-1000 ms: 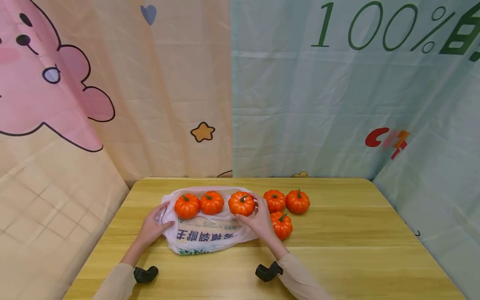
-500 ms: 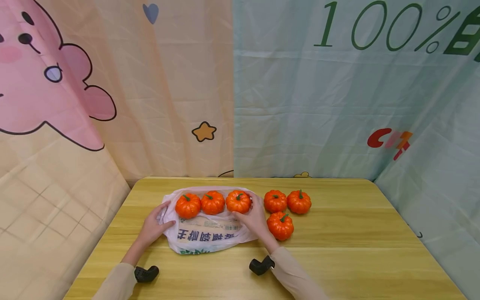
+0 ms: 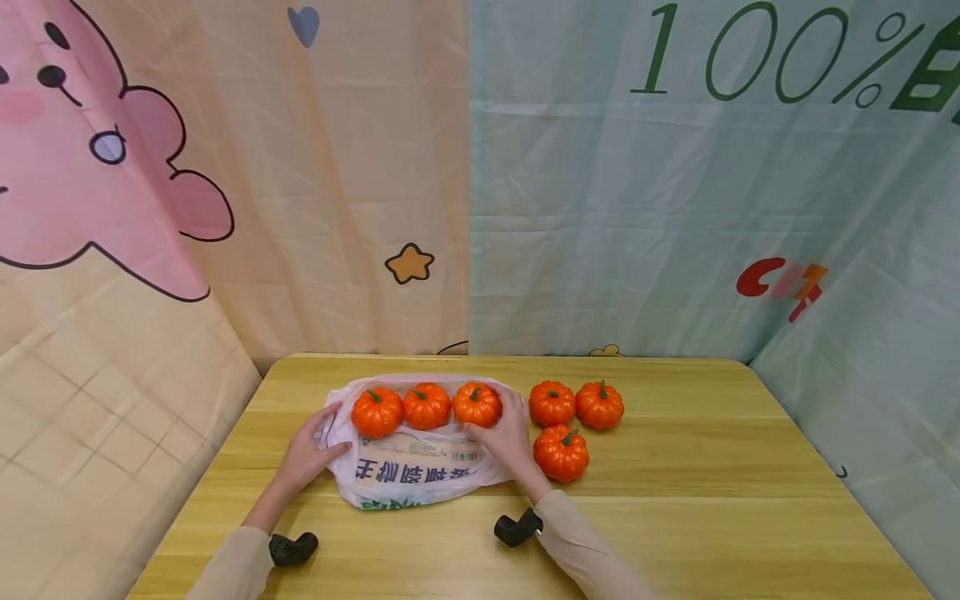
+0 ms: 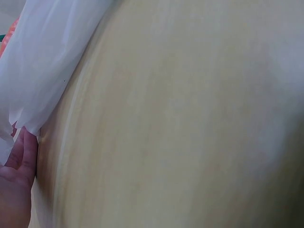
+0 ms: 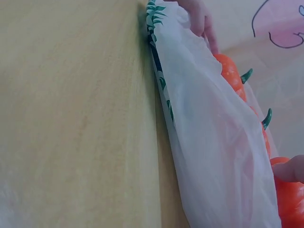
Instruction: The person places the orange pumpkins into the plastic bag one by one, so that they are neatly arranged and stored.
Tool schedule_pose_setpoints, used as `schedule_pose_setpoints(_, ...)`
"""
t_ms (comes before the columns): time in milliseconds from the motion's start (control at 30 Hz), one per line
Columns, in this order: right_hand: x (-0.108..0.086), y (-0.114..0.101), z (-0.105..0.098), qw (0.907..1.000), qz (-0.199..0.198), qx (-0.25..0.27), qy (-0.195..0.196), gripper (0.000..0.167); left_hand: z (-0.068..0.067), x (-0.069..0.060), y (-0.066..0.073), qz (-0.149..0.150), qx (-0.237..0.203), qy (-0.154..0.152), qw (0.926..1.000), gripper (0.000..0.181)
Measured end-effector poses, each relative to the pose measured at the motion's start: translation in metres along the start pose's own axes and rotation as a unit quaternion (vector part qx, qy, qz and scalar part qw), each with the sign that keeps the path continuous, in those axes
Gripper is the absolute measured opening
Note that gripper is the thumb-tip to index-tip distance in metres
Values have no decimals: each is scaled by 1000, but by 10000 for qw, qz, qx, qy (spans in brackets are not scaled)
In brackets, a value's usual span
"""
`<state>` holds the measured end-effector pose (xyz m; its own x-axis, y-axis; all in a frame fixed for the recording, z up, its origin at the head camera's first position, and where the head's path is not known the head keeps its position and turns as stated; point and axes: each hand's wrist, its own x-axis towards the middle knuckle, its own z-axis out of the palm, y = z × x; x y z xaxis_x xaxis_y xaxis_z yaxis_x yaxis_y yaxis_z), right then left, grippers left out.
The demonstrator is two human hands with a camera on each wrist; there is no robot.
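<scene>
A white plastic bag (image 3: 417, 492) with dark printed characters lies on the table, its mouth spread open. Three small orange pumpkins with green stems sit in a row at its opening: a left pumpkin (image 3: 377, 413), a middle pumpkin (image 3: 427, 407) and a right pumpkin (image 3: 476, 406). My right hand (image 3: 513, 435) holds the right pumpkin, thumb in front and fingers on its far side. At the bag's left edge, my left hand (image 3: 306, 454) grips the plastic between thumb and fingers. The left wrist view shows those fingertips (image 4: 29, 142) partly covered by the bag.
To the right of the bag stand three more pumpkins: one behind (image 3: 552, 404), one at the far right (image 3: 599, 406) and one in front (image 3: 561, 454). The wooden table (image 3: 697, 500) ends at a printed curtain (image 3: 600, 208). Black wrist mounts hang below both sleeves.
My right hand has moved slightly left and lowered its pumpkin beside the middle one. The left hand stays at the bag's edge.
</scene>
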<state>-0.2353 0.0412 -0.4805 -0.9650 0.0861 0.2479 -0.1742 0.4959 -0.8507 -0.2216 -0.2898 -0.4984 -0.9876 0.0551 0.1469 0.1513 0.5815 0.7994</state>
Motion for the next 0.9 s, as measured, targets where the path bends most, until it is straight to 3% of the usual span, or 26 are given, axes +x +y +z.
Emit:
schedule_pose_setpoints(333,1,3,2,9998,41,-211,-8,73,-1,0,3,24,7,12,10000,70)
schedule_pose_setpoints(667,1,3,1,9997,200,115,95,69,-1,1,1,60,23,23,10000,70)
schedule_pose_setpoints(900,0,1,2,9996,240,13,131,64,0,0,0,31,-11,54,10000,70)
